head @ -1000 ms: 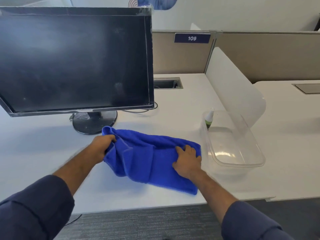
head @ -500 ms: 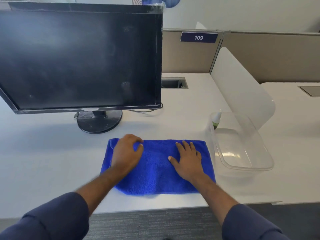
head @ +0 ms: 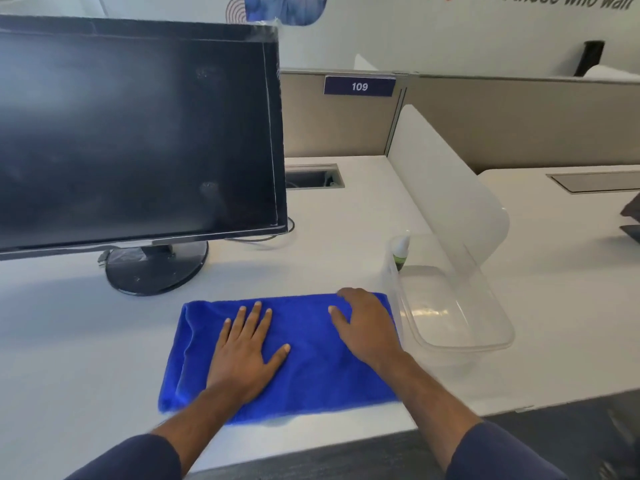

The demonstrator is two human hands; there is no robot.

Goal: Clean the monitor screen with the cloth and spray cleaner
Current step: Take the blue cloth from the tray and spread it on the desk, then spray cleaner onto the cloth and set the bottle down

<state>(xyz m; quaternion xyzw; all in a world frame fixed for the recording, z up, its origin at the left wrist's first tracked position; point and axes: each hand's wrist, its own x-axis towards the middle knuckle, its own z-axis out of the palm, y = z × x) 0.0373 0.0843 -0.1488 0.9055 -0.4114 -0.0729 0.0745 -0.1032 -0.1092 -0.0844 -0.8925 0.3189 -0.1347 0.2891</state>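
A blue cloth [head: 304, 355] lies folded flat on the white desk [head: 69, 341] near the front edge. My left hand [head: 247, 348] rests palm down on its left half, fingers spread. My right hand [head: 367, 327] lies on its right end with fingers curled at the far corner. The black monitor [head: 138, 133] stands at the back left on a round stand [head: 156, 268], its screen dark with faint smudges. A small spray bottle [head: 401, 252] with a white top stands in the far corner of a clear plastic bin [head: 485, 344] on the right.
A white rounded divider [head: 446, 181] rises behind the bin. A cable port [head: 311, 176] is cut into the desk behind the monitor, and a cable [head: 263, 237] trails from the stand. Beige partition panels close off the back. Grey carpet shows below the desk edge.
The cloth went from bunched in both hands to folded and flat. My left hand slid toward me and spread flat; my right hand shifted to the cloth's far right corner.
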